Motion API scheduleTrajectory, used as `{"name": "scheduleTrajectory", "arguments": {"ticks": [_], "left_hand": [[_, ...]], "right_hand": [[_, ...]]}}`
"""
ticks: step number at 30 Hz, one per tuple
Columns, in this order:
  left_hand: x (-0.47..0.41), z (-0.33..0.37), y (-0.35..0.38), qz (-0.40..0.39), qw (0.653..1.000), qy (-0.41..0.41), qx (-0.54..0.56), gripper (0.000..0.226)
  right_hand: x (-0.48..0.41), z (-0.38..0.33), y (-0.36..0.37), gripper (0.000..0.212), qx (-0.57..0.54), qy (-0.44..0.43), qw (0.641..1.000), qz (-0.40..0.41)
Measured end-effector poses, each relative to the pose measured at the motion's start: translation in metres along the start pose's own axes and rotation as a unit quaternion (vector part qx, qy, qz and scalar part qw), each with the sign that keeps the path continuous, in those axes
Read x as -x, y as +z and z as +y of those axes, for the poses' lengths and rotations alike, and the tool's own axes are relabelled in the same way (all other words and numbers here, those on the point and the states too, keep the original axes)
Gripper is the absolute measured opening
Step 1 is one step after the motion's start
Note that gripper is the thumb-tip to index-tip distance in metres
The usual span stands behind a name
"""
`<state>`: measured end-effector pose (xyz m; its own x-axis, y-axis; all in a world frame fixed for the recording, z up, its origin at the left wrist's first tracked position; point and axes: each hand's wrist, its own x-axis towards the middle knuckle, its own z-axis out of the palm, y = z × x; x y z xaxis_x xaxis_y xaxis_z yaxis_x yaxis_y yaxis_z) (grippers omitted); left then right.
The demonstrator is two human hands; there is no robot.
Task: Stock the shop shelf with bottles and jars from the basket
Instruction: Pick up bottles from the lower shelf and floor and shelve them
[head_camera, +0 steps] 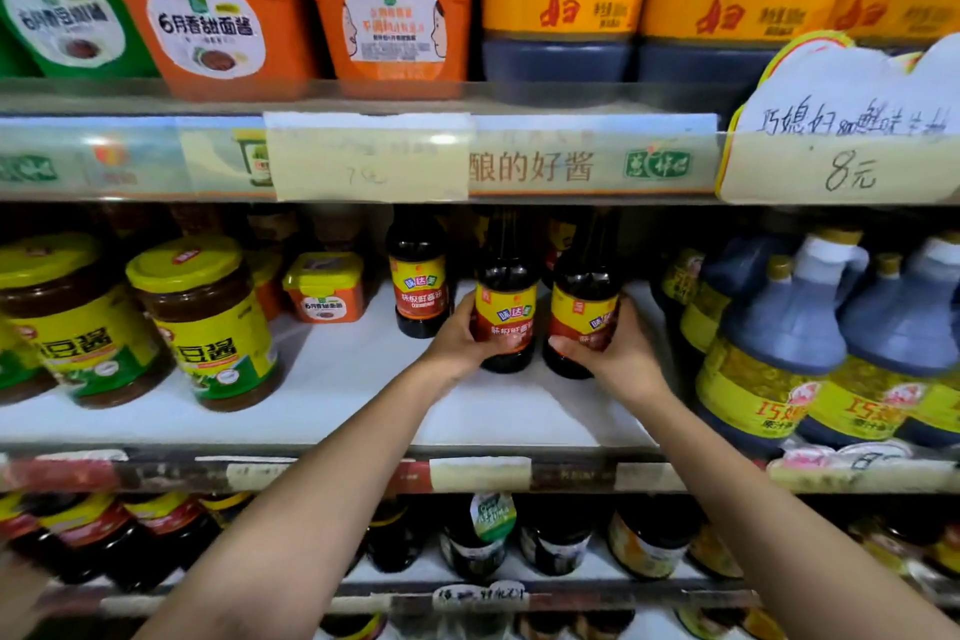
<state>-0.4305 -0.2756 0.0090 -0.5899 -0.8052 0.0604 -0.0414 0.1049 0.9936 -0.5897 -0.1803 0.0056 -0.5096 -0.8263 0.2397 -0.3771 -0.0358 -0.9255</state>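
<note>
Both hands are full: left hand [457,343] grips the left soy sauce bottle [506,317], right hand [618,353] the right soy sauce bottle [584,314], low over the white shelf [337,379] (basket unseen); a third bottle [420,286] stands stocked, space remains.

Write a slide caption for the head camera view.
On the white shelf, left hand grips the left sauce bottle, right hand the right sauce bottle.

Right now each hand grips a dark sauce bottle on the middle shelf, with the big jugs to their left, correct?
No. The head view shows the big jugs to the right of the bottles. Otherwise correct: left hand grips the left bottle, right hand the right bottle, on the middle shelf.
</note>
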Motion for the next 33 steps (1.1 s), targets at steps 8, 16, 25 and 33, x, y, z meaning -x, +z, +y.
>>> {"name": "scheduleTrajectory", "arguments": {"ticks": [8,16,25,33], "left_hand": [[-0.007,-0.018,0.007,0.053,0.996,0.018,-0.073,0.080],[-0.022,-0.019,0.002,0.086,0.989,0.029,-0.121,0.068],[-0.029,-0.020,0.005,0.115,0.984,0.042,-0.128,0.068],[-0.030,-0.021,0.009,0.126,0.978,0.038,-0.161,0.073]], "right_hand": [[-0.009,0.022,-0.003,0.085,0.064,0.011,0.997,-0.046],[-0.034,0.021,0.019,0.098,0.148,0.052,0.987,0.041],[-0.058,0.037,0.017,0.091,0.141,0.036,0.988,0.047],[-0.057,0.035,0.019,0.086,0.121,0.049,0.990,0.049]]}}
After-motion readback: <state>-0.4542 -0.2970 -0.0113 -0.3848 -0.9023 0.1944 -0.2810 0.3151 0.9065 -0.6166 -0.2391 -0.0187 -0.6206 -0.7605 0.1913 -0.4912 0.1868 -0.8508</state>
